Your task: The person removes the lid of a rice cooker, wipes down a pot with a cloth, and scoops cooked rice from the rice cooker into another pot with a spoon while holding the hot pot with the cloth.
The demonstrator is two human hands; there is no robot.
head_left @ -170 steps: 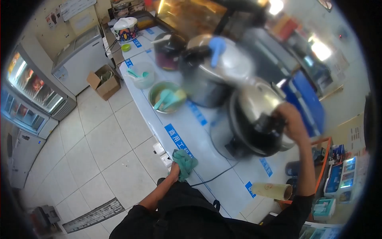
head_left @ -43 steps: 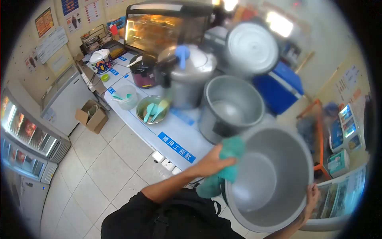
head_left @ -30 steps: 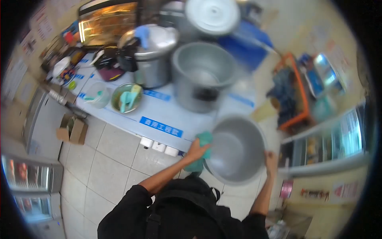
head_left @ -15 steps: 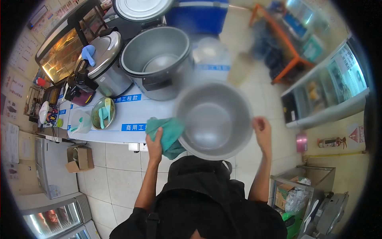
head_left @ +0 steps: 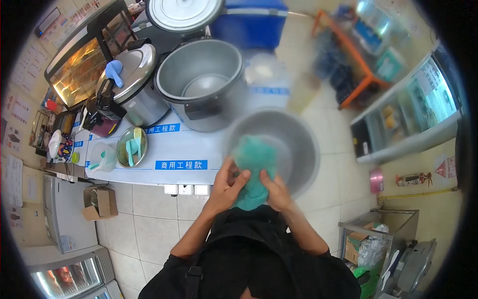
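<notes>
A green cloth [head_left: 253, 187] is gripped between my two hands in front of my body. My left hand [head_left: 228, 185] is closed on its left side, and my right hand [head_left: 277, 190] pinches its right side. Just beyond the cloth is a grey inner pot [head_left: 303, 144], its round opening facing up and partly covered by the cloth and hands. Neither hand appears to hold the pot's rim. To the left, the open rice cooker body [head_left: 199, 112] stands on the table with its lid [head_left: 185, 12] raised.
The table [head_left: 149, 172] carries a lidded steel cooker [head_left: 144, 102] with a blue scoop [head_left: 114, 72] on top, a metal bowl [head_left: 143, 158] of utensils and a plastic jug [head_left: 102, 158]. Glass-door fridge [head_left: 408, 114] at right; metal rack [head_left: 378, 219] at lower right.
My right hand has moved left from beside the pot's right rim and taken hold of the cloth. My left hand has brought the cloth rightward, in front of the pot.
</notes>
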